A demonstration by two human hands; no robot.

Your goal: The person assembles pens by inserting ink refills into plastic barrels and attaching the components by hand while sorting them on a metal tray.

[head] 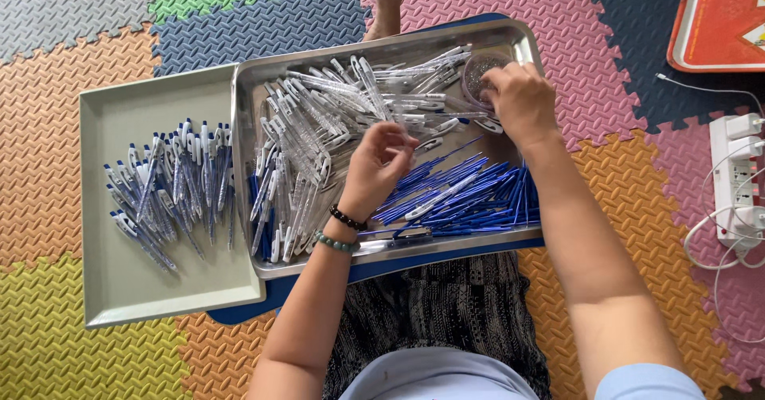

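Two trays lie side by side on the foam mat: one steel tray and one grey tray. Left hand, fingers curled narrow, hovers over the steel tray's centre above clear pen barrels, too many to count. Right hand dips into one small round bowl at the far right corner; its finger spread cannot be seen. Blue refills are heaped along the near edge. Assembled pens sit in the grey tray.

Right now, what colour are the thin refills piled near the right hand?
Blue refills, clearest in the head view.

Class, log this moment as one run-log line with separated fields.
left hand: curled above clear pen barrels | right hand: at small round bowl | blue refills: in steel tray | assembled pens: on grey tray
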